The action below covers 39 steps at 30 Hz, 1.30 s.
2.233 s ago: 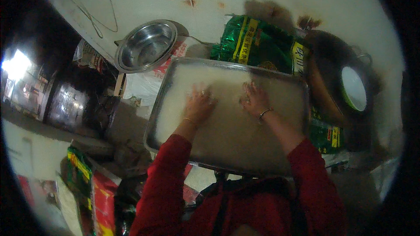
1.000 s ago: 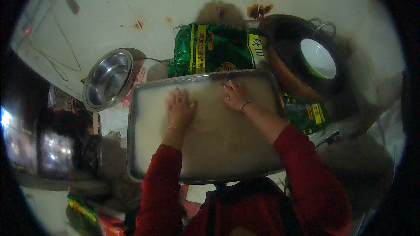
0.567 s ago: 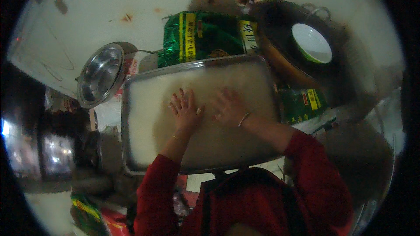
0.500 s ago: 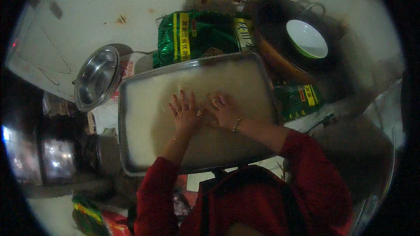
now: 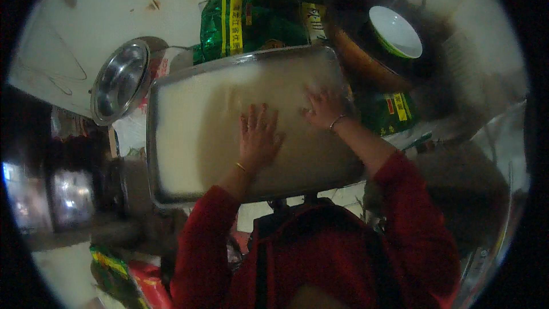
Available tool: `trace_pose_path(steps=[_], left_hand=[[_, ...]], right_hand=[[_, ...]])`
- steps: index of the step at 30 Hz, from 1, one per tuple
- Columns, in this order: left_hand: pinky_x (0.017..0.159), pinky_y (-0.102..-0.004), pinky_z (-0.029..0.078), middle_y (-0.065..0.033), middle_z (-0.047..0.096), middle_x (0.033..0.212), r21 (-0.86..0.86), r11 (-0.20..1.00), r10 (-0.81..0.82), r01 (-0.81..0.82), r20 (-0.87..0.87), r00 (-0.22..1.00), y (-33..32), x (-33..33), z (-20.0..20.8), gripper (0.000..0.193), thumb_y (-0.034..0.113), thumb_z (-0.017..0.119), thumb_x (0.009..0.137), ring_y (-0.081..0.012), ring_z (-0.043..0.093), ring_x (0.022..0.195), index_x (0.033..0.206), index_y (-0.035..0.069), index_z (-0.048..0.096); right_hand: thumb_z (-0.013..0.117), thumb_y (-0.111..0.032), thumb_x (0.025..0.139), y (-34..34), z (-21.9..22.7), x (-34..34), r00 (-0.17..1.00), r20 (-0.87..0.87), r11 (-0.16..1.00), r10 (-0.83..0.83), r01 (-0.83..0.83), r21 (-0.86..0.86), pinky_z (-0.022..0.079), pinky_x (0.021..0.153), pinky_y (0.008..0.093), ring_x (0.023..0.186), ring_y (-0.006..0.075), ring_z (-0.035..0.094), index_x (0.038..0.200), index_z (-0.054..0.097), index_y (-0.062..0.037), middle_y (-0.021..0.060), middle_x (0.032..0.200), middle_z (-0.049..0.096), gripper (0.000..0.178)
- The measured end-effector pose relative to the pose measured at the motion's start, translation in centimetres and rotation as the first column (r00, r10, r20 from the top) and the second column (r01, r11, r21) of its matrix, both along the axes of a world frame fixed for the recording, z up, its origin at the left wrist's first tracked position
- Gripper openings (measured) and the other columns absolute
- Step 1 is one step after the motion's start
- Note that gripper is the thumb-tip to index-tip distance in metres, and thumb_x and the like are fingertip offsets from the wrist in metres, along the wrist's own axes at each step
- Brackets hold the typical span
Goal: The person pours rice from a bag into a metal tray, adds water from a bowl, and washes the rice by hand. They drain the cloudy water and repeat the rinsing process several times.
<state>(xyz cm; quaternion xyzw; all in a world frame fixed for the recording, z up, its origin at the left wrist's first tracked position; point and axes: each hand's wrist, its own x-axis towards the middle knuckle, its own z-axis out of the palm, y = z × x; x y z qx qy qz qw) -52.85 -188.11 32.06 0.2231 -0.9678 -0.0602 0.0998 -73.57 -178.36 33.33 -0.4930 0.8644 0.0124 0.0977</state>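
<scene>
One wide, upright fisheye view from head height, steeply downward onto the nearby metal tray [image 5: 152,149].

Kitchen of some kind, I'd say: steel basin [image 5: 121,83] far left, round wok-like pan [image 5: 360,51] far right with white-and-green bowl [image 5: 396,31] in it, green sack [image 5: 266,23] far side, broad tray [image 5: 152,149] before me.

left hand [image 5: 260,137], right hand [image 5: 325,107] | over tray [image 5: 263,55] | green bag [image 5: 269,23] beyond
</scene>
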Motion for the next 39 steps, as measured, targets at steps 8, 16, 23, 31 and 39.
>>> trace_pose_path(steps=[8, 16, 23, 31, 39], left_hand=[[0.107, -0.0553, 0.006, -0.0133, 0.021, 0.146, -0.093, 0.992, 0.102, -0.091, 0.133, 0.986, -2.4, 5.7, 0.6, 0.069, 0.052, 0.048, 0.082, -0.0356, 0.012, 0.135, 0.139, 0.02, 0.029], [0.105, -0.0581, 0.009, -0.0177, 0.013, 0.146, -0.127, 0.968, 0.238, -0.216, 0.198, 0.951, -4.1, 12.9, 0.1, 0.078, 0.059, 0.045, 0.081, -0.0395, 0.013, 0.134, 0.142, 0.018, 0.02], [0.102, -0.0598, 0.016, -0.0238, 0.013, 0.144, -0.122, 0.902, 0.431, -0.413, 0.22, 0.875, -4.7, 17.6, -0.1, 0.085, 0.063, 0.043, 0.08, -0.0441, 0.015, 0.132, 0.141, 0.009, 0.02], [0.104, -0.0577, 0.012, -0.0235, 0.01, 0.145, -0.01, 0.806, 0.567, -0.592, 0.297, 0.768, -5.3, 18.5, 1.1, 0.085, 0.059, 0.049, 0.079, -0.0433, 0.009, 0.134, 0.14, 0.008, 0.019], [0.107, -0.0537, 0.01, -0.0213, 0.014, 0.145, 0.021, 0.818, 0.569, -0.575, 0.115, 0.814, -8.6, 17.3, 1.0, 0.085, 0.063, 0.049, 0.076, -0.0392, 0.01, 0.135, 0.14, 0.012, 0.025]], right_hand=[[0.061, -0.043, 0.075, 6.7, 0.4, 0.6, 0.972, -0.004, 0.964, 0.233, -0.232, -0.132, 0.02, 0.105, 0.0487, 0.13, 0.0413, 0.02, 0.136, 0.032, -0.0137, 0.02, 0.143, 0.02, 0.073], [0.064, -0.045, 0.073, 7.6, -1.1, 4.1, 0.958, -0.063, 0.922, 0.278, -0.285, -0.262, 0.017, 0.105, 0.052, 0.132, 0.042, 0.016, 0.137, 0.028, -0.0121, 0.0217, 0.142, 0.019, 0.081], [0.055, -0.054, 0.076, -0.4, 0.9, 9.0, 0.843, -0.021, 0.819, 0.538, -0.528, -0.225, 0.017, 0.104, 0.0552, 0.129, 0.0436, 0.02, 0.137, 0.03, -0.018, 0.0218, 0.141, 0.022, 0.075], [0.053, -0.061, 0.074, -11.1, -1.2, 12.8, 0.827, -0.058, 0.744, 0.559, -0.531, -0.405, 0.016, 0.105, 0.0538, 0.131, 0.0393, 0.019, 0.137, 0.032, -0.0207, 0.017, 0.144, 0.02, 0.078], [0.048, -0.058, 0.079, -15.7, -1.9, 17.3, 0.791, -0.066, 0.738, 0.608, -0.594, -0.32, 0.012, 0.105, 0.055, 0.134, 0.0382, 0.014, 0.136, 0.032, -0.0243, 0.0126, 0.146, 0.017, 0.068]])
